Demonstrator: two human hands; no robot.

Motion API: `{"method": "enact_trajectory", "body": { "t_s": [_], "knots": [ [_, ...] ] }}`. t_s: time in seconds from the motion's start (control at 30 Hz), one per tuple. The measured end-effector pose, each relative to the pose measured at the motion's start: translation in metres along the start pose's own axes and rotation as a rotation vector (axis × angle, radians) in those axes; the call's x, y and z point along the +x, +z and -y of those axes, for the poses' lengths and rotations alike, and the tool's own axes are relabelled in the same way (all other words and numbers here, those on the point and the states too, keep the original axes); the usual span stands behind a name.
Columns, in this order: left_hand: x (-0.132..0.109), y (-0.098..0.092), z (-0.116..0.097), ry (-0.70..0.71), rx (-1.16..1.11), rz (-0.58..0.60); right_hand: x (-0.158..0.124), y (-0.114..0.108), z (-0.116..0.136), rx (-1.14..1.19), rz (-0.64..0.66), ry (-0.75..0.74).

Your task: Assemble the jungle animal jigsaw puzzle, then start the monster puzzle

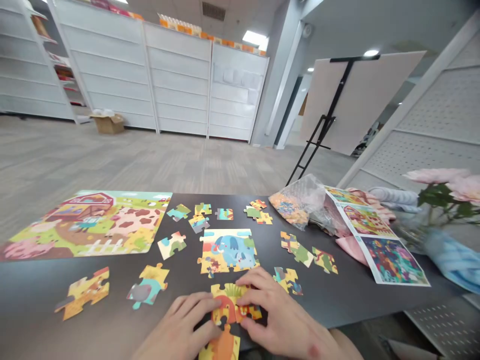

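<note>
My left hand point(193, 320) presses its fingertips and thumb on the left edge of yellow-and-orange jigsaw puzzle pieces point(227, 305) that show part of a lion. From the other side, my right hand point(272, 305) pinches the right-hand piece of this group, partly hiding it. Below them, an orange-and-yellow puzzle piece point(225, 345) sits at the bottom edge of the view. Just beyond my hands lies a joined block of puzzle pieces with blue elephants point(228, 250). A hippo piece point(148, 286) rests left of my left hand, and a yellow-and-teal piece point(288, 280) is beyond my right hand.
Several loose pieces point(180, 212) are spread over the dark table point(123, 305). A farm puzzle point(108, 225) lies at the left. On the right are a plastic bag of pieces point(294, 207), a printed picture sheet point(378, 240) and pink flowers point(450, 182).
</note>
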State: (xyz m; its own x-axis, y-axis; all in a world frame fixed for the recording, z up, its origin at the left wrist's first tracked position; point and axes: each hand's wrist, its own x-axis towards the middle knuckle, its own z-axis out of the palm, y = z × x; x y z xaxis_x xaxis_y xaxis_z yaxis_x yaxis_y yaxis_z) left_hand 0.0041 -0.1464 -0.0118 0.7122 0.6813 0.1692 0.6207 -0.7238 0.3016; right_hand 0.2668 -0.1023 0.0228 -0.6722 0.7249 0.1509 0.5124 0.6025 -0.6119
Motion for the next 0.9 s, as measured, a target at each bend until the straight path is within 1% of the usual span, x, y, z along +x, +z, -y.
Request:
{"method": "enact_trajectory", "body": {
  "t_s": [0.1,0.23,0.3,0.37,0.43,0.5,0.57,0.67,0.8,0.9],
  "knots": [
    [-0.001,-0.002,-0.002,-0.010,-0.026,0.006,0.000,-0.004,-0.002,-0.045,0.048,-0.002],
    [-0.003,0.004,-0.003,-0.035,-0.049,-0.017,-0.004,-0.006,-0.009,-0.083,0.082,-0.069],
    [-0.004,0.007,-0.002,-0.038,-0.068,-0.024,-0.005,-0.004,-0.013,-0.065,0.061,-0.079],
    [-0.005,0.007,-0.004,-0.033,-0.115,-0.018,-0.005,0.000,-0.015,-0.023,0.028,-0.048],
    [-0.006,0.003,-0.008,-0.055,-0.157,-0.014,-0.005,0.002,-0.015,-0.001,0.009,-0.012],
    [-0.006,-0.004,-0.013,-0.092,-0.169,-0.014,-0.004,0.004,-0.013,-0.024,-0.001,-0.010],
    [-0.006,-0.011,-0.019,-0.120,-0.153,-0.037,-0.003,0.005,-0.010,-0.064,-0.017,-0.044],
    [-0.004,-0.015,-0.022,-0.113,-0.117,-0.104,-0.003,0.008,-0.011,-0.106,-0.055,-0.095],
    [-0.003,-0.011,-0.021,-0.058,-0.049,-0.130,-0.003,0.012,-0.013,-0.104,-0.100,-0.099],
    [-0.003,-0.003,-0.018,-0.038,0.044,-0.199,-0.002,0.013,-0.012,-0.090,-0.109,-0.058]
  ]
}}
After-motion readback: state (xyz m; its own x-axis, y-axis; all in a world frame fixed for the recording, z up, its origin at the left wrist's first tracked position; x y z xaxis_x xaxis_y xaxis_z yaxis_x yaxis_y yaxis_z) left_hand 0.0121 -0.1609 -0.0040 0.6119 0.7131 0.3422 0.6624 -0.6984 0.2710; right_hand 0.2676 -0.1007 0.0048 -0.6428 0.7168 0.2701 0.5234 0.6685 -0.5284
